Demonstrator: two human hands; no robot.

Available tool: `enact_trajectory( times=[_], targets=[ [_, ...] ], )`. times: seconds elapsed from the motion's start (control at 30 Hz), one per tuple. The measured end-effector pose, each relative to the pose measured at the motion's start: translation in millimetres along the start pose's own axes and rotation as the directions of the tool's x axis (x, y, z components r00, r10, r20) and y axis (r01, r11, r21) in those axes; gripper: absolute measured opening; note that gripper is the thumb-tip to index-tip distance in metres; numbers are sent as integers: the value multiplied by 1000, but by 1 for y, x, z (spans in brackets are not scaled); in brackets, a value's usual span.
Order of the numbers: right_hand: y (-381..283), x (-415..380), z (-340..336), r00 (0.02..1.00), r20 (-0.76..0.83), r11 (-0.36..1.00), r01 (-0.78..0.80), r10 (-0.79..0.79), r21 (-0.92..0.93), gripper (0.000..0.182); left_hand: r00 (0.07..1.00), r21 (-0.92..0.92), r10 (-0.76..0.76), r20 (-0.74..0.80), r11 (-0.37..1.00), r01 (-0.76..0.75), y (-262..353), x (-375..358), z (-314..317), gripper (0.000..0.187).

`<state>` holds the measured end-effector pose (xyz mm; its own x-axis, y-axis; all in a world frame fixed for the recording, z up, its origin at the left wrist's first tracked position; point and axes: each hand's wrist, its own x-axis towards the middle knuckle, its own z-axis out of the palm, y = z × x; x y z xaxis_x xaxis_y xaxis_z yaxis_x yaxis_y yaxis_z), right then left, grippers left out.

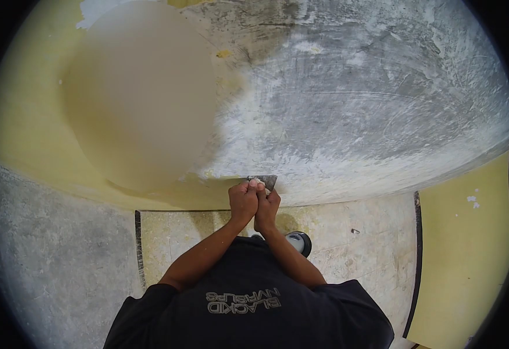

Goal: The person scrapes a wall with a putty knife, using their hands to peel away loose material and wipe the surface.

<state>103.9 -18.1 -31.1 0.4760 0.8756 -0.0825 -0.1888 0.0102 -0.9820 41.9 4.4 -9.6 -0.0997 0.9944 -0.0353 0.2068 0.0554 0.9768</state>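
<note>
Both of my hands are together at the centre, in front of my chest, low against the wall. My left hand (244, 203) has its fingers wrapped round the handle of a scraper, its thumb on top. Pressed beside it, my right hand (268, 206) is closed on the same scraper. The scraper's dark flat blade (266, 180) shows just beyond my thumbs, at the border between yellow paint (33, 116) and the scraped grey-white wall surface (347, 110). The handle is mostly hidden by my fingers.
A pale, stained floor (347, 238) lies below the wall, with a small dark bit (355, 231) on it. My shoe (299, 241) shows beside my right forearm. A yellow panel (463, 250) stands at right, a grey surface (62, 238) at left. A blurred patch covers the upper left.
</note>
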Motion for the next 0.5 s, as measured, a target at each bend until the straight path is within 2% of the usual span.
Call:
enact_trajectory(
  times=[0.03,0.07,0.13,0.17,0.23,0.27,0.33,0.43,0.47,0.5],
  targets=[
    [0,1,2,999,-13,998,-35,35,44,26,1000,77,19,-4,997,-19,1,1,0,31],
    [1,0,1,999,-17,998,-36,37,45,26,1000,78,18,0,997,-18,-2,2,1,31],
    [-11,-4,5,988,50,964,-154,146,217,24,987,102,148,-67,985,-141,-8,3,3,31],
    [-10,-3,4,988,51,964,-155,147,216,24,987,103,147,-67,985,-140,-11,4,4,31],
    [-10,-1,-1,991,84,993,-104,100,49,23,979,135,178,-99,977,-164,-2,2,4,31],
    [-11,4,1,992,92,994,-94,89,47,23,977,129,185,-108,977,-171,3,5,5,31],
    [-15,3,3,996,55,983,-72,63,172,23,983,69,162,-86,985,-156,16,2,3,31],
    [-18,3,-2,997,60,997,-50,46,62,24,975,102,212,-72,974,-204,9,2,5,32],
    [-17,5,0,996,47,991,-79,74,105,25,982,-16,169,-78,985,-171,10,2,7,34],
    [-17,4,2,995,50,990,-87,82,109,25,983,-7,166,-80,986,-167,10,3,5,34]
  ],
)
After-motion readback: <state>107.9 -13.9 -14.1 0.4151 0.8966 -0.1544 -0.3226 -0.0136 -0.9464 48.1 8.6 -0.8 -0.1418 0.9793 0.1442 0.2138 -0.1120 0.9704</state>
